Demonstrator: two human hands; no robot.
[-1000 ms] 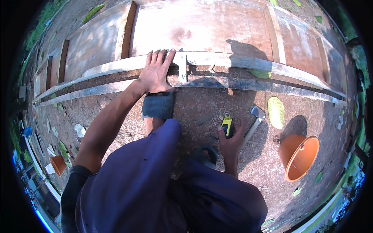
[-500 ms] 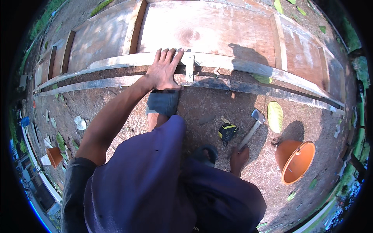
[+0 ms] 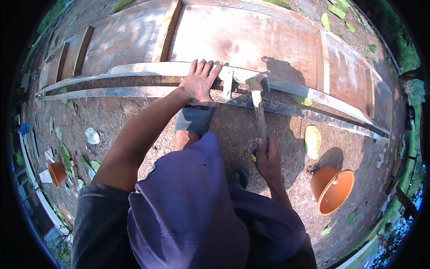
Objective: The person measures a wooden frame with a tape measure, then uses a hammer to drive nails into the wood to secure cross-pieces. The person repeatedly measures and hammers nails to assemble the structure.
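My left hand (image 3: 199,87) lies across the pale near rail (image 3: 148,68) of a long wooden frame, fingers stretched out, its heel by the darker lower batten (image 3: 134,92). Right beside its fingertips a short wooden strip (image 3: 228,84) bridges the rail and the batten. My right hand (image 3: 269,160) is closed round the wooden handle of a hammer (image 3: 259,107). The hammer's blocky metal head is over the rail, just right of the short strip; whether it touches the wood I cannot tell. A black and yellow tape measure (image 3: 254,157) is mostly hidden behind my right hand.
Plywood panels (image 3: 251,33) with cross battens fill the far side. An orange bucket (image 3: 316,190) lies tilted on the ground at right. A smaller orange container (image 3: 57,174) is at far left. Leaves (image 3: 312,142) are scattered on the dirt. My sandalled foot (image 3: 193,120) is beside the batten.
My right hand has raised the hammer from low beside the tape measure up and left to the rail. My left hand stays on the rail; the whole view has shifted slightly.
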